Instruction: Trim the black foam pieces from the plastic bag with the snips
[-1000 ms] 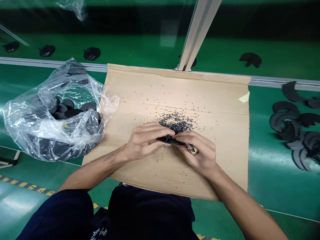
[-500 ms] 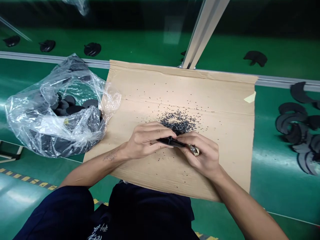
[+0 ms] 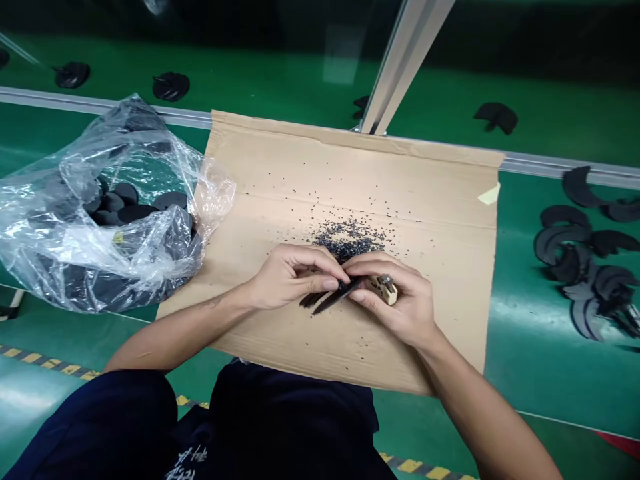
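Observation:
Above the cardboard sheet [image 3: 270,150], my left hand [image 3: 283,283] and my right hand [image 3: 407,303] come together on a thin black disc-like part [image 3: 333,300]. It is tilted, and a second dark edge shows beside it under the left fingers. The fingertips of both hands pinch it where they nearly meet. Tucked in the right palm is a small pale-yellow and metal object [image 3: 387,290], mostly hidden by the fingers, so its kind is unclear. Just beyond the fingertips lies a heap of small black bits [image 3: 350,240], scattered outwards over the cardboard.
To the left stands a clear plastic bag [image 3: 165,267] of black discs [image 3: 137,212]. Curved black pieces [image 3: 563,240] are piled on the green table [image 3: 530,373] at right. A metal post [image 3: 410,67] rises behind the cardboard.
The black part has turned from nearly level to a slant, its lower end now towards me at left. More of the pale object shows in my right hand. The whole view has shifted slightly.

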Motion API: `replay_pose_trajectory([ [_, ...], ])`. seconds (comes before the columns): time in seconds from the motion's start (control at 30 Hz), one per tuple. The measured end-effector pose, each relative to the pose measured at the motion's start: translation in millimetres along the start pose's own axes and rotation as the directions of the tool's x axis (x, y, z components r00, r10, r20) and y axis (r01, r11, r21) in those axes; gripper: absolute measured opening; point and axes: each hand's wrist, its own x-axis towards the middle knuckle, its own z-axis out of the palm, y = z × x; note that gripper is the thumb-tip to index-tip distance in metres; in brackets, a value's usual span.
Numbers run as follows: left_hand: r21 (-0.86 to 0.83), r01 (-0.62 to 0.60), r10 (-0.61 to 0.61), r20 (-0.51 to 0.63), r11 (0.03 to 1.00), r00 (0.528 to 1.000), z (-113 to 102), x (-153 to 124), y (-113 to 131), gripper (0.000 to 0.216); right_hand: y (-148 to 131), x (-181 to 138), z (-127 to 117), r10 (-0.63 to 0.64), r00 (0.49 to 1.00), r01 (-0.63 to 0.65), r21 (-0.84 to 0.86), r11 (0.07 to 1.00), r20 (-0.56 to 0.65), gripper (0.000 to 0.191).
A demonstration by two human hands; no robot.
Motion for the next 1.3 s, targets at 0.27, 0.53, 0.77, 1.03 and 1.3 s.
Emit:
replay_pose_trajectory([
  [0.27, 0.145, -0.135, 0.130, 0.042, 0.980, 0.991, 9, 0, 1, 0.014, -1, -5, 3, -0.132, 0.991, 0.132, -0.080, 0.988, 0.000, 0.004],
  [0.53, 0.136, -0.022, 0.022, 0.006, 0.990, 1.000, 7, -1, -7, 0.042, -4, 0, 4, -0.012, 0.991, -0.020, -0.240, 0.970, -0.131, 0.009],
  [0.77, 0.323, -0.047, 0.117, -0.199, 0.945, 0.973, 5, -1, -8, 0.028, 16, -13, -38, 0.232, 0.949, -0.256, -0.094, 0.962, -0.213, 0.040],
  [1.03, 0.386, -0.094, 0.173, -0.176, 0.918, 0.969, 2, 0, -11, 0.023, 30, -35, -40, 0.172, 0.947, -0.242, -0.253, 0.937, -0.270, 0.036],
  [1.3, 0.374, -0.278, 0.256, 0.110, 0.885, 0.960, 8, -3, -5, 0.023, 13, -1, -34, 0.075, 0.961, -0.170, -0.353, 0.920, -0.267, 0.035],
])
